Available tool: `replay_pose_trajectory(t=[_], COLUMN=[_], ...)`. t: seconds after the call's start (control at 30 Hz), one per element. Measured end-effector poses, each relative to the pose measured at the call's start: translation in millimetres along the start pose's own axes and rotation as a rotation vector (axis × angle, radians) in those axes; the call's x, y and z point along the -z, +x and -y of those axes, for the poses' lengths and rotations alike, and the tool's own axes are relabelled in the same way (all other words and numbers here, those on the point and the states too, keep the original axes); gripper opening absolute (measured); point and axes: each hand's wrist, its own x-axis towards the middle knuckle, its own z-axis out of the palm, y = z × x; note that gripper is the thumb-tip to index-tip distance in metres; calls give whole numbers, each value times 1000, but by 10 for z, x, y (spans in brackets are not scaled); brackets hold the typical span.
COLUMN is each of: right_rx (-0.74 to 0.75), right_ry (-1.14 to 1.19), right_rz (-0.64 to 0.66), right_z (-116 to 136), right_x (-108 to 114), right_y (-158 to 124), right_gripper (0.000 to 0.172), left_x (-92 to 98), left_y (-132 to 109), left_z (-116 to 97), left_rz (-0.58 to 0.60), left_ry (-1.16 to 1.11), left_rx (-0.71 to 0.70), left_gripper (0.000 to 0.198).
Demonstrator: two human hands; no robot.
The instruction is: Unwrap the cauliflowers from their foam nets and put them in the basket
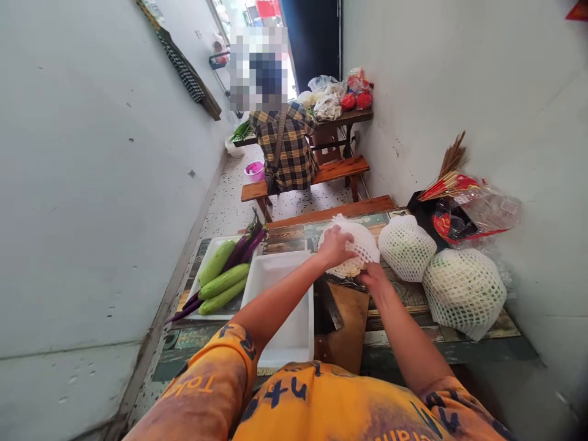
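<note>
Over the cutting board [351, 327], left hand [335, 245] and right hand [373, 277] both grip the foam-netted cabbage [364, 242]; the loose net could slip, dropping it onto the cleaver [331, 306].

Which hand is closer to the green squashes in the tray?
Left. The left hand lies on top of the net-wrapped ball, right of the green squashes; the right hand touches that ball's lower edge, farther right.

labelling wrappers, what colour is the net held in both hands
White foam net, clearest in the head view.
</note>
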Motion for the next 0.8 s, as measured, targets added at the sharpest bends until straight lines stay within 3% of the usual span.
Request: replay_pose_trajectory(t=[0.17, 0.27, 0.4, 0.47, 0.67, 0.8], right_rx=[-27, -29, -84, -107, -225, -333], right_ry=[-23, -104, -101, -71, -121, -253], right_rz=[132, 186, 196, 179, 254, 251], right_z=[283, 336, 206, 76, -314, -391], right_x=[-294, -564, -902, -1057, -1441, -1573], right_y=[-388, -576, -752, -829, -1041, -1158], right_gripper=[53, 52, 46, 46, 57, 60], left_x=[377, 579, 711, 719, 729, 812], left_y=[-521, -854, -1263, -1438, -1811, -1907], left_z=[-170, -127, 98, 223, 617, 1046], left_rz=[-156, -228, -110, -99, -146, -274], left_ry=[11, 46, 84, 130, 114, 136], left_rx=[112, 39, -182, -214, -55, 155], left_gripper=[13, 13, 51, 52, 21, 26])
